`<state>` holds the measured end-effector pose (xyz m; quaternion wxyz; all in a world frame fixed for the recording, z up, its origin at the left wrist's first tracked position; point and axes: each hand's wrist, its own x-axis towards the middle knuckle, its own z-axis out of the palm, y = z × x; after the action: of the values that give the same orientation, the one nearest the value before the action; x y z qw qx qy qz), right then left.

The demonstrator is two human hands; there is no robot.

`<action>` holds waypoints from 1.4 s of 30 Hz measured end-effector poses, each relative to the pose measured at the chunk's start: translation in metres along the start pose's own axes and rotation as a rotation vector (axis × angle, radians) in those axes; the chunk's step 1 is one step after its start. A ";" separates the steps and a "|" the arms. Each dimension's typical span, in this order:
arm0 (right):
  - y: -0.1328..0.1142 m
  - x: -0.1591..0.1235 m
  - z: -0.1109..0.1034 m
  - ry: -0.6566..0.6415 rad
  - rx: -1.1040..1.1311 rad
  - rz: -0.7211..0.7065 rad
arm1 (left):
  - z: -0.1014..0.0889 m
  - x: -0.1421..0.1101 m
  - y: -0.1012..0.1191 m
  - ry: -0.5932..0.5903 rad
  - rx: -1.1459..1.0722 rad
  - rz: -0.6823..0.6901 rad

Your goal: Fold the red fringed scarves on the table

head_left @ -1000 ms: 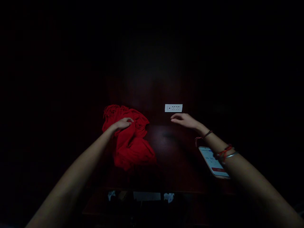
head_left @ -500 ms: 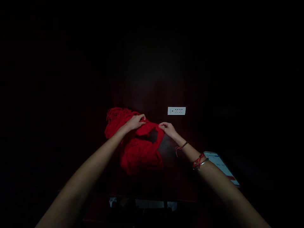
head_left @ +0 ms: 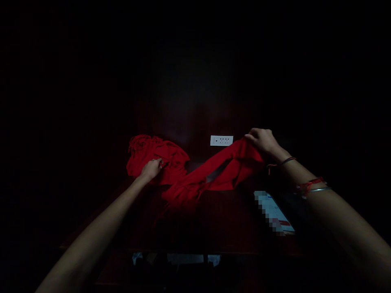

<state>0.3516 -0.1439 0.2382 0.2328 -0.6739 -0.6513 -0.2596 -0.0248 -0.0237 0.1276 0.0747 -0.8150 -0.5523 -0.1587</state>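
Observation:
A crumpled red scarf [head_left: 171,160] with what looks like fringe at its far left lies on the dark table. My left hand [head_left: 152,167] is closed on the bunched cloth at the left. Raised to the right, my right hand [head_left: 262,140] pinches another part of the scarf, which hangs in a stretched band back to the pile. An opening shows between two strips of the lifted cloth. Fold details in the darker front part cannot be made out.
A white wall socket [head_left: 221,141] sits behind the scarf, partly overlapped by the lifted cloth. To the right on the table lies a phone [head_left: 279,213] with a lit screen, partly blurred out. The table's front edge [head_left: 183,253] runs below; surroundings are very dark.
My right hand has moved right and up, pulling a length of the scarf out with it. My left hand has shifted left and slightly down onto the bunched cloth.

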 end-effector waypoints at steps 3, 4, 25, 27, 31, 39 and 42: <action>0.013 -0.009 0.003 -0.111 -0.005 -0.031 | 0.028 -0.027 0.026 -0.048 -0.201 0.113; 0.013 -0.011 0.007 -0.153 -0.005 -0.050 | 0.039 -0.037 0.039 -0.102 -0.233 0.168; -0.002 -0.030 0.069 -0.435 0.422 -0.033 | -0.020 -0.011 -0.005 -0.104 -0.119 0.128; -0.019 -0.030 0.080 -0.461 0.615 -0.083 | 0.004 -0.023 0.037 -0.113 -0.140 0.211; -0.047 -0.032 0.078 -0.496 0.904 -0.130 | 0.035 -0.025 0.112 -0.029 -0.403 0.402; -0.044 -0.036 0.035 -0.562 1.011 -0.044 | 0.022 0.002 0.135 0.088 -0.712 0.415; -0.033 -0.042 0.035 -0.827 0.990 -0.026 | 0.002 0.002 0.120 0.187 -0.648 0.503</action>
<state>0.3194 -0.1520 0.1834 0.2429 -0.5230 -0.7382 0.3499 0.0872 -0.0665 0.1327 -0.0992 -0.8879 -0.2483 -0.3744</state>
